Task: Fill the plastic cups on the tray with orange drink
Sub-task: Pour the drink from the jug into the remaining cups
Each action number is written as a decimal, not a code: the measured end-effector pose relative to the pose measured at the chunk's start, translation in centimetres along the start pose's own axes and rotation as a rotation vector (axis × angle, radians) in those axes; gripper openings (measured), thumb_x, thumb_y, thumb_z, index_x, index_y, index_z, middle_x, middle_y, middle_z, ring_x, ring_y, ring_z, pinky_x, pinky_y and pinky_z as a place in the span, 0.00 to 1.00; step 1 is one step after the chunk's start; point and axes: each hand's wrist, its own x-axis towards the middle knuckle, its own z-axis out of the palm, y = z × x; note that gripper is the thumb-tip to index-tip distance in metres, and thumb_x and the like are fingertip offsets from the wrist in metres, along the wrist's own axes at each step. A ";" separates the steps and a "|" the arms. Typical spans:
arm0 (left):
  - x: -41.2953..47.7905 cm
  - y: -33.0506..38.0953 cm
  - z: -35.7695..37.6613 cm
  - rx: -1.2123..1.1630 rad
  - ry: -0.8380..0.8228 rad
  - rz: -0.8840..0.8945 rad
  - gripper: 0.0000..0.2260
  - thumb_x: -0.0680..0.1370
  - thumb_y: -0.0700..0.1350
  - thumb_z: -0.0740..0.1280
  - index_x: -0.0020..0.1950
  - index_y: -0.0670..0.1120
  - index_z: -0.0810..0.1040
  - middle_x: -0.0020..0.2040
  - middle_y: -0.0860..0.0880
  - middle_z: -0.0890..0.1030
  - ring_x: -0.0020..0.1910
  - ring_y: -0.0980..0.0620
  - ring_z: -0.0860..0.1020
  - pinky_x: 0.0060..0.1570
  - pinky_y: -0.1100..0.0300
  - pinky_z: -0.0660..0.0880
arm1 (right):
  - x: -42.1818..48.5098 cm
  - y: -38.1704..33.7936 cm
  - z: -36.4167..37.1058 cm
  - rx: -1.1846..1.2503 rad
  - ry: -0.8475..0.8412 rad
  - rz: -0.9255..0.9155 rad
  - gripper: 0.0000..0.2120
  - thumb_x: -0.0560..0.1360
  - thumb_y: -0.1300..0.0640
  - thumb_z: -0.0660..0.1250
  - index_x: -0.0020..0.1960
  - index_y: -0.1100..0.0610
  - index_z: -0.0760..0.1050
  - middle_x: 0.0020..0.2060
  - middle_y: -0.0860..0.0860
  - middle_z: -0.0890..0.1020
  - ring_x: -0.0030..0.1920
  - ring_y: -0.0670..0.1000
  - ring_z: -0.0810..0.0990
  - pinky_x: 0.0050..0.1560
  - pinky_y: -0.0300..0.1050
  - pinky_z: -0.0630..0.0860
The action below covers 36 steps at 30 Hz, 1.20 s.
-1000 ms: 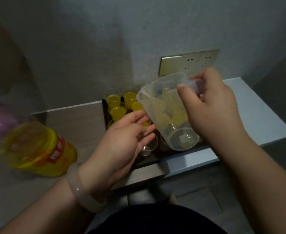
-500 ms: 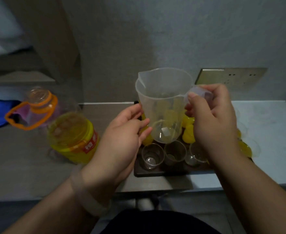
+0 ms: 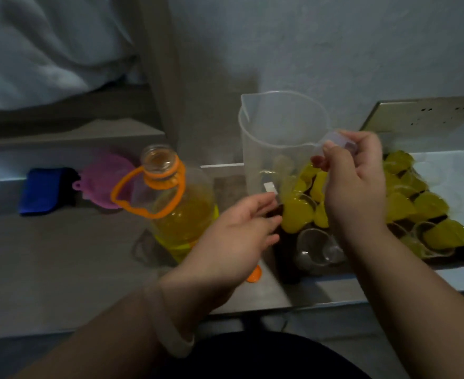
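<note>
Your left hand [image 3: 236, 231] hangs nearest, fingers loose and holding nothing, just right of the bottle [image 3: 178, 212]. The near-left cups [image 3: 314, 248] on the tray [image 3: 286, 263] stand empty. They are thin plastic and will probably tip or crush easily, so avoid knocking them. The bottle is uncapped and roughly half full, so expect weight and slosh. Lift it by the orange loop handle [image 3: 161, 178] and support the body. Farther back, the filled cups [image 3: 297, 217] sit crowded together. Your right hand [image 3: 353, 184] grips the handle of the empty clear jug [image 3: 277, 138], which looks light and rigid and is held upright over the tray's left end.
</note>
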 end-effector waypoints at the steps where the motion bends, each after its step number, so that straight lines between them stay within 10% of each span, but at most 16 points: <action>1: -0.3 -0.4 -0.8 0.081 -0.053 0.003 0.16 0.80 0.37 0.60 0.65 0.50 0.72 0.61 0.53 0.77 0.60 0.57 0.76 0.56 0.64 0.75 | -0.4 0.3 0.8 0.015 0.011 0.017 0.04 0.75 0.58 0.62 0.49 0.51 0.70 0.36 0.42 0.79 0.38 0.39 0.78 0.43 0.34 0.73; 4: -1.2 -1.3 -3.1 0.364 -0.177 0.078 0.19 0.74 0.48 0.63 0.65 0.53 0.74 0.58 0.56 0.80 0.59 0.58 0.78 0.60 0.60 0.74 | -1.6 1.3 2.9 -0.006 0.034 0.084 0.05 0.78 0.62 0.63 0.50 0.54 0.70 0.39 0.44 0.77 0.40 0.38 0.78 0.45 0.34 0.74; 14: -2.3 -1.1 -7.1 0.613 -0.335 0.421 0.17 0.77 0.41 0.63 0.66 0.47 0.75 0.60 0.50 0.78 0.59 0.64 0.75 0.56 0.74 0.69 | -3.7 3.5 6.4 -0.127 0.043 0.222 0.06 0.78 0.61 0.63 0.54 0.57 0.71 0.42 0.44 0.76 0.37 0.30 0.75 0.38 0.24 0.70; 22: -0.9 -1.2 -8.3 0.968 -0.357 0.808 0.15 0.77 0.39 0.65 0.64 0.42 0.77 0.59 0.48 0.79 0.58 0.53 0.76 0.59 0.64 0.70 | -4.1 4.8 6.1 -0.191 -0.015 0.330 0.07 0.78 0.60 0.64 0.55 0.57 0.71 0.43 0.44 0.77 0.36 0.29 0.75 0.36 0.23 0.68; 36: -0.6 -2.8 -11.5 1.194 -0.468 0.996 0.16 0.75 0.35 0.61 0.61 0.40 0.79 0.60 0.44 0.79 0.56 0.44 0.77 0.56 0.52 0.73 | -8.2 6.3 5.0 -0.228 0.127 0.357 0.07 0.77 0.61 0.65 0.54 0.54 0.71 0.43 0.45 0.77 0.36 0.30 0.75 0.36 0.24 0.69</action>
